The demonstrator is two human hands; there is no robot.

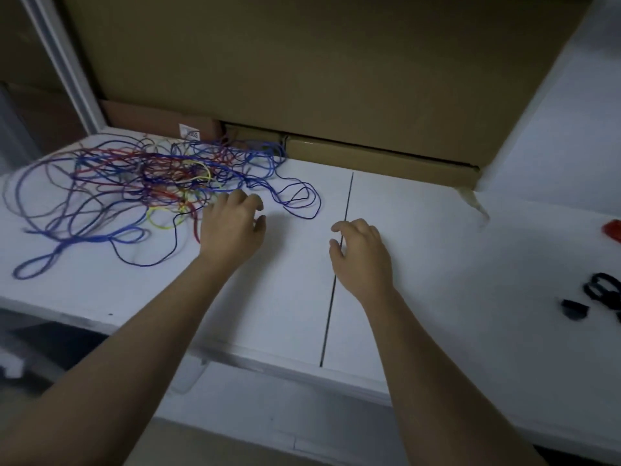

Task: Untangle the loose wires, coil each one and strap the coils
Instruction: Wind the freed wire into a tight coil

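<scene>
Two bare forearms reach across a white table (pixel 285 297), which is split by a dark seam (pixel 336 264) running toward 12 o'clock. The right hand (pixel 363 257) hovers over that seam, fingers loosely curled and holding nothing. At its 9 o'clock, the left hand (pixel 232 227) sits at the near edge of a tangle of wires (pixel 144 176), its fingers relaxed and gripping nothing. The blue, red, purple, grey and yellow strands sprawl uncoiled toward 10 o'clock. Black straps (pixel 601 290) and a red object (pixel 613 230) lie well apart at 3 o'clock. Cardboard boxes (pixel 319 79) stand along the far edge.
</scene>
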